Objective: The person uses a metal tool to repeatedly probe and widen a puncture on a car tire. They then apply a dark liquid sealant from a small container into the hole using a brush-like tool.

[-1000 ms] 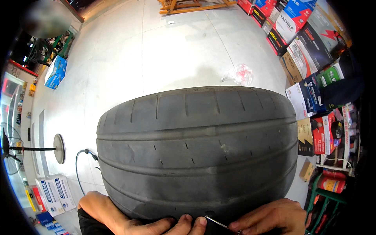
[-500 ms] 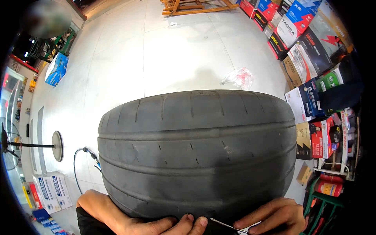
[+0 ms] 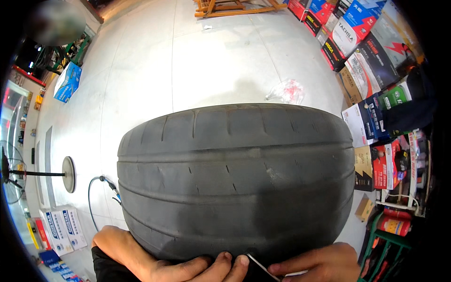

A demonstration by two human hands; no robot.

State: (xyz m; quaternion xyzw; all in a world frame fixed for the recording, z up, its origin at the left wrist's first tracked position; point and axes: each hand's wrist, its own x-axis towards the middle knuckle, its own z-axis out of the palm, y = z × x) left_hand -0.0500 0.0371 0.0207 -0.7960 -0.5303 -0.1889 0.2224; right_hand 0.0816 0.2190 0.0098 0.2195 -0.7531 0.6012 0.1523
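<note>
A worn black tyre [image 3: 235,183] stands before me, its grooved tread filling the middle of the view. My left hand [image 3: 202,270] lies along the tread's near lower edge, its fingers stretched out and the tips against the rubber. At the right, my right hand [image 3: 324,263] is closed round a thin metal pick [image 3: 260,265]. The pick's narrow end meets the tread right beside my left fingertips. The lower part of both hands is cut off by the frame edge. A light scuff [image 3: 273,174] marks the tread right of centre.
Stacked boxes [image 3: 366,113] line the right side, above a green rack [image 3: 390,244]. A hose with a nozzle [image 3: 104,181] lies left of the tyre. A crumpled plastic bag [image 3: 287,91] rests beyond it on the pale floor. White boxes [image 3: 63,230] stand far left.
The tyre's tread marks have shifted slightly upward, away from me. My right hand and the pick have moved a little left, toward my left fingertips. My left hand has barely moved.
</note>
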